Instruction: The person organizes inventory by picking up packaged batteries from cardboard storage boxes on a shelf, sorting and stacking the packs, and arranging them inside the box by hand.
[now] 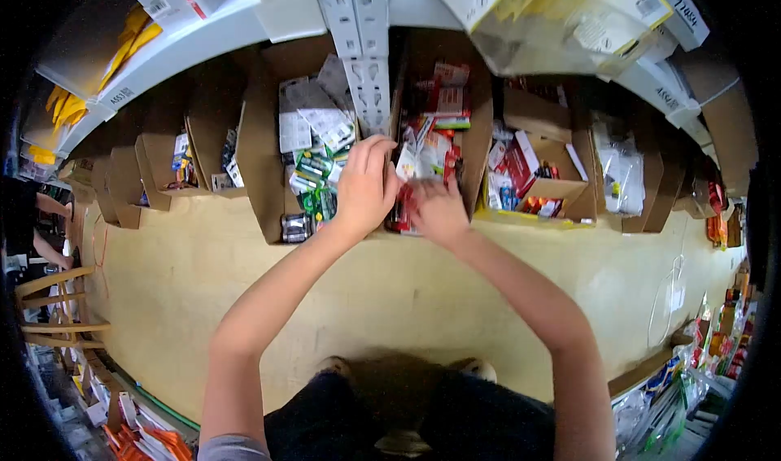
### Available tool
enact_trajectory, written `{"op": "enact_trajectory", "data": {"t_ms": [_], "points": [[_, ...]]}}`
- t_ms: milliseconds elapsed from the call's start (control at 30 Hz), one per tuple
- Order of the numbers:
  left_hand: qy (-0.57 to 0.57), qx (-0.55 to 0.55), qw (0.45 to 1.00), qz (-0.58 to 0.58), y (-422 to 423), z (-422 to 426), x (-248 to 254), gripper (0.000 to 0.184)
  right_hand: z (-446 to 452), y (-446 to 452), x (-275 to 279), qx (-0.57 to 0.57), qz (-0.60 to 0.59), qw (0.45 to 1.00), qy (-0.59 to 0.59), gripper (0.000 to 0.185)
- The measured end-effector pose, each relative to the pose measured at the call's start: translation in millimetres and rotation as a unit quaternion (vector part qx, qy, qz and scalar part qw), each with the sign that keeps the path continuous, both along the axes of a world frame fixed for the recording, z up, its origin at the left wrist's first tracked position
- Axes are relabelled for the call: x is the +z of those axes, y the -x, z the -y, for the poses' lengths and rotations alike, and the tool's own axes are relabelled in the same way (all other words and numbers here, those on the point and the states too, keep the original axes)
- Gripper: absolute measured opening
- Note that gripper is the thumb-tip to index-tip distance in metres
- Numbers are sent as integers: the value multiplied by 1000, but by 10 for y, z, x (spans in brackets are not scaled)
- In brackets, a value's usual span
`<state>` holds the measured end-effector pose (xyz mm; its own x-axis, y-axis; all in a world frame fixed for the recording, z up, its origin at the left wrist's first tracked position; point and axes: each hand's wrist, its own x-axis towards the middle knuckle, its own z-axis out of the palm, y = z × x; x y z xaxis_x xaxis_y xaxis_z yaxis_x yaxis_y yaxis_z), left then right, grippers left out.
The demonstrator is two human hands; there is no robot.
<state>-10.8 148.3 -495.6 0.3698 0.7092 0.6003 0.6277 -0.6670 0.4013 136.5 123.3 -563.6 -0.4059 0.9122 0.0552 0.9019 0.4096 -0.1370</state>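
My left hand (366,186) is at the cardboard wall between two open boxes, its fingers together and bent over the edge. Left of it, a cardboard box (264,188) holds green-and-silver battery packs (313,176) and white printed cards (321,119). My right hand (439,211) reaches into the neighbouring cardboard box (476,127), among red-and-white packages (431,148). Its fingers are smeared by motion, and whether they hold a package cannot be made out.
A white metal post (366,78) rises behind my left hand, and shelf edges (236,23) cross above the boxes. A box of battery-like packs (529,196) stands to the right. A wooden stool (61,327) and another person's arm (50,249) are far left.
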Motion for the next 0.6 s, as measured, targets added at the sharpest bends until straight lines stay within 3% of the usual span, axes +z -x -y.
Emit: {"op": "enact_trajectory", "data": {"t_ms": [67,167,200,233,267,300,333,400,467,533,567,600], "points": [[45,19,998,34,6,104,-93,26,6,-120,48,36,-32,993,-104,39],[145,3,989,18,50,284,-183,24,-63,-251,141,20,-104,985,-135,30],[146,-2,989,16,52,364,-179,24,-42,-281,313,-53,-147,987,-48,24],[237,17,971,28,29,446,-168,26,-37,-331,437,-124,-186,974,38,19],[331,39,942,42,22,546,-176,28,-23,-376,465,-125,-183,974,41,19],[359,41,931,51,27,610,-193,34,-22,-427,495,-109,-275,955,5,15],[362,42,930,54,34,652,-205,34,-19,-471,537,-92,-366,926,-31,12],[371,67,919,117,53,710,-193,37,-16,-563,673,-127,-312,941,-26,12],[385,75,911,127,94,681,-167,43,-45,-604,768,-103,-447,888,17,13],[326,46,932,152,120,649,-132,49,-82,-610,797,-87,-479,870,72,14],[400,-7,889,222,129,662,-99,52,-73,-579,815,-65,-516,838,166,13],[466,-70,813,344,95,655,-50,46,-51,-541,840,-44,-547,795,258,13]]}}
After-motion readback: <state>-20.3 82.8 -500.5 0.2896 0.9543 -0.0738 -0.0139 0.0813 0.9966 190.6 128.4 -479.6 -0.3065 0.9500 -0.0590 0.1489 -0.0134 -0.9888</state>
